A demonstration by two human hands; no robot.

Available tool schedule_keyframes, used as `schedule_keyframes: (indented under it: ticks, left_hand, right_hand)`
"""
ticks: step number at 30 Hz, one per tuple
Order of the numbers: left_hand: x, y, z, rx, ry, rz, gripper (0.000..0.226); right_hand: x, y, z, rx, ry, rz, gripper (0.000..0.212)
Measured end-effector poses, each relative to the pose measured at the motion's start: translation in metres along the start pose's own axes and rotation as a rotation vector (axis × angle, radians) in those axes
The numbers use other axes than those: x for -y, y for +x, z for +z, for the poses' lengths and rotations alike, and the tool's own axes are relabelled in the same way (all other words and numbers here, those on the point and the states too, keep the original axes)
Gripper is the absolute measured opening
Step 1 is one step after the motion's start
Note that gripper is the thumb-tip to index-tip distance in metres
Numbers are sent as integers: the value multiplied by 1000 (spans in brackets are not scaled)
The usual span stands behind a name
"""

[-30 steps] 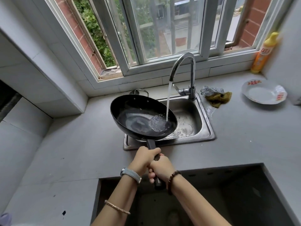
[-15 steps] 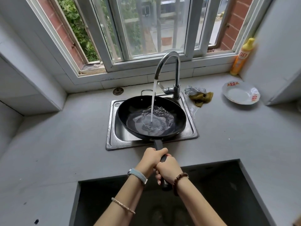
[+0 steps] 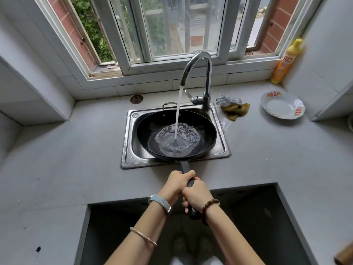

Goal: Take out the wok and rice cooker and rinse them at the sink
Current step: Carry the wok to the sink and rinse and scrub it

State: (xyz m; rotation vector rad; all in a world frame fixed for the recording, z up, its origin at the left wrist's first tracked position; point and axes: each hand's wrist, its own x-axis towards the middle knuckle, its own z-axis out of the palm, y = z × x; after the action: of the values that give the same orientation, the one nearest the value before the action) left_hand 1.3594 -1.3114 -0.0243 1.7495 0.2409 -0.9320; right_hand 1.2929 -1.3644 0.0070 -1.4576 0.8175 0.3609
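The wok [image 3: 175,134], black and round, sits over the steel sink [image 3: 131,155], filling most of the basin, with its long dark handle [image 3: 185,166] reaching back over the sink's near rim toward the person. Water from the curved chrome faucet [image 3: 198,73] falls in a steady stream [image 3: 177,113] onto the middle of the pan, where a shallow pool spreads and ripples. Both hands hold the handle: the left hand [image 3: 176,183] has its grip closed around the part nearer the pan, and the right hand [image 3: 196,194] has its grip closed around the part just behind, the two hands touching. A watch [image 3: 160,201] is on the left wrist, a thin bracelet [image 3: 143,236] further up that forearm, and a bead bracelet [image 3: 209,206] on the right wrist.

Compared with a second ago, the wok lies level and centred under the stream instead of tilted off to the left of the basin, and the pool has moved from the pan's right edge to its middle. Half a second ago it was already almost in this place.

On the grey desk [image 3: 66,159] right of the sink lie a crumpled cloth [image 3: 235,109] and a white dish [image 3: 282,108] with red marks. A yellow bottle [image 3: 286,62] stands in the corner by the window.
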Motion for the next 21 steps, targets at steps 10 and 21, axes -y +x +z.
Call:
schedule_keyframes:
  ticks: [10,21]
  left_hand:
    - [21,2,-8,173,-107,-22,40]
    - [56,-1,-4,325,-250,-122,21]
  right_hand:
    - [-14,-2,-2,36,-50,-44,13]
    - [-67,2,-8,82,-215,-92,7]
